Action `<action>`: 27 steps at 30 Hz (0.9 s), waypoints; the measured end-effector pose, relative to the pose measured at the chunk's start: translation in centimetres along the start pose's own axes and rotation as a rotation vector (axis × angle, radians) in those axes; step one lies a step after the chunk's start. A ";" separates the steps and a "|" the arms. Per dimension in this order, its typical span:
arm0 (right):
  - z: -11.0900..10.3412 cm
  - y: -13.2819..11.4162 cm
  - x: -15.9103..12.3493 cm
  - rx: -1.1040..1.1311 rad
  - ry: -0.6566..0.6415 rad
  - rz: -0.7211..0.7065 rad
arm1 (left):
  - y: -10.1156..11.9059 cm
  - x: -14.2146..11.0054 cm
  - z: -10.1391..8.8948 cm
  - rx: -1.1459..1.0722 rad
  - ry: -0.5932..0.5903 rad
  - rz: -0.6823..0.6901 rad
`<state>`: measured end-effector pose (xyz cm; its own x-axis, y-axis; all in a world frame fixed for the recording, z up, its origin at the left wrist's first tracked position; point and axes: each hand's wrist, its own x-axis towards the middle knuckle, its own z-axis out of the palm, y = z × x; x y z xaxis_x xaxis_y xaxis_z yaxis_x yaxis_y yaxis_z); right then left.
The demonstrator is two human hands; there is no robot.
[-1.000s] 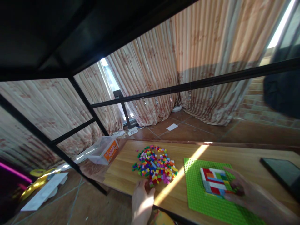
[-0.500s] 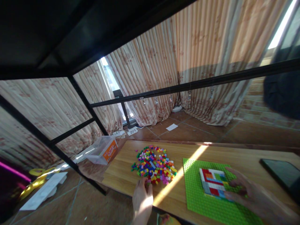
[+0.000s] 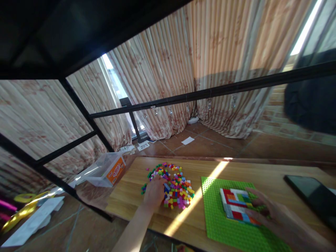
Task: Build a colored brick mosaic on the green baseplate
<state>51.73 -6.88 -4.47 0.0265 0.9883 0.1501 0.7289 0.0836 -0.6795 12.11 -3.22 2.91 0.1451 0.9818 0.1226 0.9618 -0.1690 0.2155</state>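
Small colourful building bricks lie in a loose pile on the wooden table. My left hand is over the left part of this pile, back of the hand up; its fingertips are hidden, and I cannot tell whether they pinch a brick. To the right lies a green baseplate. On it sits a flat rectangular brick build in red, white, blue, grey and green. My right hand grips the right side of that build, with the index finger along the far edge and the thumb at the near edge.
A dark phone or tablet lies at the table's right. A clear plastic box with an orange label stands beyond the left end. Black metal bars cross in front of curtains. A sunlit strip crosses the wooden table.
My left hand has moved forward from the pile's near edge onto its left part. My right hand stays at the brick build. The whole view has shifted slightly.
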 end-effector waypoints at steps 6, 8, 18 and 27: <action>0.2 0.1 0.0 0.046 -0.107 0.021 | -0.7 2.6 -0.1 0.152 -0.187 0.144; 0.1 0.1 0.0 0.044 -0.091 0.007 | -0.6 2.9 0.0 0.150 -0.203 0.165; -2.7 -3.2 0.1 0.104 0.038 0.054 | 3.3 1.2 -2.3 0.091 -0.090 0.259; -2.5 -6.2 -0.1 0.265 0.008 -0.039 | 17.2 1.9 0.3 -0.213 -0.093 0.404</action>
<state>48.89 -7.85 1.51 0.0080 0.9827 0.1848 0.5246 0.1532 -0.8375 28.96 -4.21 6.54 0.5276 0.8356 0.1528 0.7561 -0.5440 0.3638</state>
